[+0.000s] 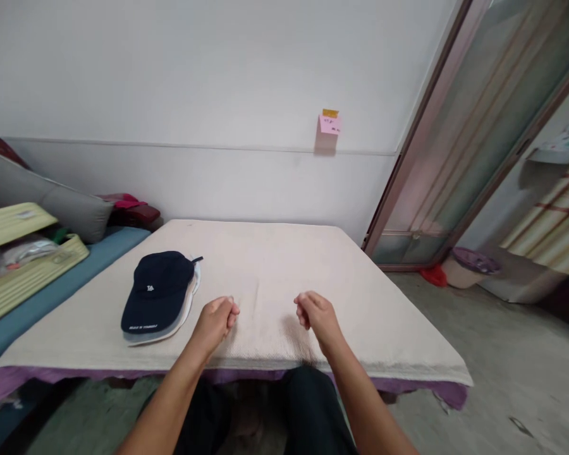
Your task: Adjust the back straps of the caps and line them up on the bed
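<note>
My left hand point(217, 321) is curled into a loose fist over the front part of a table with a cream cloth point(275, 259). My right hand point(317, 316), also closed in a fist, is a short way to its right, with a gap between the two. Nothing shows in either hand. To the left of my left hand lies a dark navy cap point(159, 292) with small white lettering, its brim toward me. It rests on top of a lighter cap point(188, 309), of which only the edge is visible. Neither hand touches the caps.
A purple cloth point(450, 393) hangs below the table's front edge. At the left are a grey cushion point(71, 205) and yellow-green boxes point(38, 272). A white wall with a pink note point(329, 124) stands behind. A bin point(464, 268) is on the floor at right.
</note>
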### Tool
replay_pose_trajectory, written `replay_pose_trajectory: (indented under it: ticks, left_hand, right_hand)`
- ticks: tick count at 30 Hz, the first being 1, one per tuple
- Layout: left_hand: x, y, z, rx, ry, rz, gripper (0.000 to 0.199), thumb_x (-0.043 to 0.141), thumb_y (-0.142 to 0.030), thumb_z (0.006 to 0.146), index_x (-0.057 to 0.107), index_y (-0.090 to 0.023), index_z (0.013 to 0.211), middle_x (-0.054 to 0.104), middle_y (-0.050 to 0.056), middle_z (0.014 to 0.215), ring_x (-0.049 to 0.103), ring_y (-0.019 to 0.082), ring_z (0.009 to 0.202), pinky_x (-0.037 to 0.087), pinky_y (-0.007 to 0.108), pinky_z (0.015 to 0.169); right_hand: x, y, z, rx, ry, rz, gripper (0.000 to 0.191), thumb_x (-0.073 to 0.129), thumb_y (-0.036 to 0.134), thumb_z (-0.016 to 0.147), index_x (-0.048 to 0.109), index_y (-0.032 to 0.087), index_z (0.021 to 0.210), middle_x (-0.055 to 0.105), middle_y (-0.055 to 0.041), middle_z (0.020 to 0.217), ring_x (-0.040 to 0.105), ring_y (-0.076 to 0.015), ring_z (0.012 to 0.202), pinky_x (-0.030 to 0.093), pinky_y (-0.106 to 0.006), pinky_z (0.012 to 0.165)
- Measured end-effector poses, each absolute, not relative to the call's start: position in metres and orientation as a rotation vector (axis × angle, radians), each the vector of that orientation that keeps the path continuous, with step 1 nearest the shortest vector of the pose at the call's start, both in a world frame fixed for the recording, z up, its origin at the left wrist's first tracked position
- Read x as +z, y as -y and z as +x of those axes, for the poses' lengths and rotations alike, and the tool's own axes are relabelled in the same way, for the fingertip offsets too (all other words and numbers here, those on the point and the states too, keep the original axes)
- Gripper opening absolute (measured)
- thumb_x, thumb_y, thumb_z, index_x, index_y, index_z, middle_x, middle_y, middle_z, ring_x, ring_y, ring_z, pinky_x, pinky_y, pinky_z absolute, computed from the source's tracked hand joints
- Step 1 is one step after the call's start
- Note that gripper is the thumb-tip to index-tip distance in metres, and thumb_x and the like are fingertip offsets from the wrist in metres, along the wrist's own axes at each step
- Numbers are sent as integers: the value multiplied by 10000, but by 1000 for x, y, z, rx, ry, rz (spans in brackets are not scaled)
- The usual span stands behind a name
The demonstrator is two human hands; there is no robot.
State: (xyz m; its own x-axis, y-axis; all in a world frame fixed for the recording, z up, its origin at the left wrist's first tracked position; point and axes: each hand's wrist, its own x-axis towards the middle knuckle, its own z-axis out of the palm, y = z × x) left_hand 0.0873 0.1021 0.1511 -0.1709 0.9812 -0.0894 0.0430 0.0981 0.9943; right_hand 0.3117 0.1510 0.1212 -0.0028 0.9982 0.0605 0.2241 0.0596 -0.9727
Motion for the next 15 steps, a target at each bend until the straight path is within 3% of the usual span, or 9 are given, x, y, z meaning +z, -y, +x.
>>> replay_pose_trajectory:
  ticks: [5, 10, 15]
  left_hand:
    - [72, -92, 50, 1256, -1563, 908, 133, 611, -286, 623, 572, -168, 673, 564, -36, 513, 455, 102, 361, 297, 191, 337]
    - [31, -64, -6, 1393, -1682, 671, 199, 706, -205, 583, 624, -146, 754, 686, 30, 666, 620, 158, 522, 446, 223, 437]
    - [27, -49, -54, 1590, -1706, 402, 169, 707, -104, 671, 643, -136, 823, 711, 55, 761, 678, 173, 645, 521, 241, 543]
  right_hand:
    - [27, -143, 300, 904, 1524, -1530, 84, 466, 233, 698, 537, 204, 664, 515, 16, 536, 495, -162, 551, 347, -261, 555]
    - [-15, -142, 300, 863, 1697, -1599, 180, 486, 235, 737, 474, 216, 558, 525, 7, 528, 484, -165, 566, 322, -273, 583]
    - [-26, -161, 306, 911, 1741, -1685, 239, 450, 235, 782, 437, 227, 544, 487, 27, 428, 478, -149, 461, 312, -263, 528]
